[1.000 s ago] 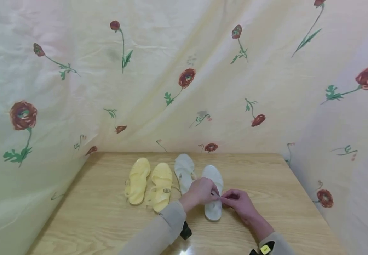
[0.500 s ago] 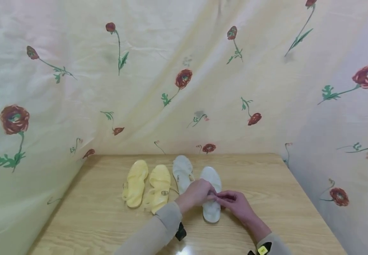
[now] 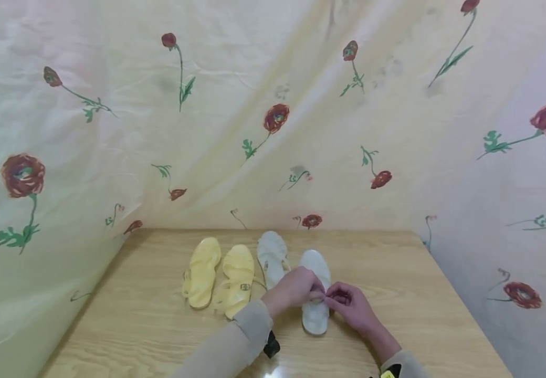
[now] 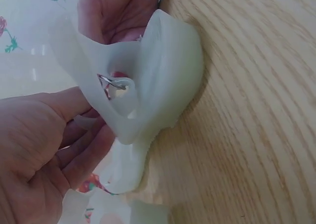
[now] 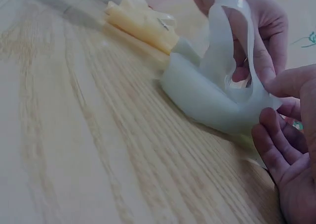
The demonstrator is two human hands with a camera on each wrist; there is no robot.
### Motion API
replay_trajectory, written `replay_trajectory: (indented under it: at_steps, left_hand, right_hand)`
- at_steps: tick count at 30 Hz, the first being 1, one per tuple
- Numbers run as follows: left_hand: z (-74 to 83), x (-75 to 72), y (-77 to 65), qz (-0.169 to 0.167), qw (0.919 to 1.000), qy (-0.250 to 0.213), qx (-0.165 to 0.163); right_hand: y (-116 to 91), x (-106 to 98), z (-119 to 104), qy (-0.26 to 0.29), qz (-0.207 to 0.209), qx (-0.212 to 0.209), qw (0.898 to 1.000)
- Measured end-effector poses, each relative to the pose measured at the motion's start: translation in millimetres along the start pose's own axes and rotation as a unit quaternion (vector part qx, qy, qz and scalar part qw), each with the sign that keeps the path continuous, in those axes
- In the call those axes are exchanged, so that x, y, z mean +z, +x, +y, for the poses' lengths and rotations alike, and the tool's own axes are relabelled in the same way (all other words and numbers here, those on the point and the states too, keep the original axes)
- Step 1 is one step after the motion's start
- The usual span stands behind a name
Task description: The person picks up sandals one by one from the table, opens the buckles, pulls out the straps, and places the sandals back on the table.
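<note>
A whitish translucent sandal [image 3: 314, 321] lies on the wooden table, its strap [image 4: 81, 61] standing up in a loop. My left hand [image 3: 297, 287] reaches over it and pinches the strap; the fingers [image 4: 94, 147] are bent behind it in the left wrist view. From the right, my right hand [image 3: 354, 308] pinches the strap's edge between thumb and fingertips [image 5: 269, 116]. A metal buckle [image 4: 112, 83] shows inside the loop. In the head view, the hands hide the sandal's middle, and the fingertips of both nearly meet.
Left of the worked sandal lies its matching whitish sandal [image 3: 272, 252], partly behind my left hand. Two yellow sandals, one nearer [image 3: 238, 268] and one farther left [image 3: 204, 270], lie beside it. A flowered cloth [image 3: 226, 131] hangs around the wooden table [image 3: 396, 262].
The head view has shifted slightly. Both hands stay at the same sandal's strap, and the right hand's fingertips have shifted a little. The other sandals have not moved.
</note>
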State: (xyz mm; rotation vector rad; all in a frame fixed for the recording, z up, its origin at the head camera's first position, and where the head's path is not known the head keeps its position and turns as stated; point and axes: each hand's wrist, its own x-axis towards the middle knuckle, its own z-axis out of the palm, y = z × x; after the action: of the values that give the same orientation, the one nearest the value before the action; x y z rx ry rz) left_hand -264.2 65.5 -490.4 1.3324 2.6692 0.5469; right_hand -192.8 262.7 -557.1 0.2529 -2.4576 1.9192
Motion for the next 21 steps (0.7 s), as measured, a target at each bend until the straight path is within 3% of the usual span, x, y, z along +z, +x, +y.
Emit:
replay_trajectory:
  at_steps: [15, 21]
  left_hand:
    - [-3.4, 1.0, 2.6, -0.014, 0.9978, -0.065, -0.006]
    - [-8.5, 2.4, 0.7, -0.010, 0.9911, -0.128, -0.037]
  right_hand:
    - [2.2, -2.0, -4.9, -0.002, -0.015, 0.021, 1.000]
    - [-3.0, -5.9, -2.3, 0.036, -0.016, -0.004, 0.999]
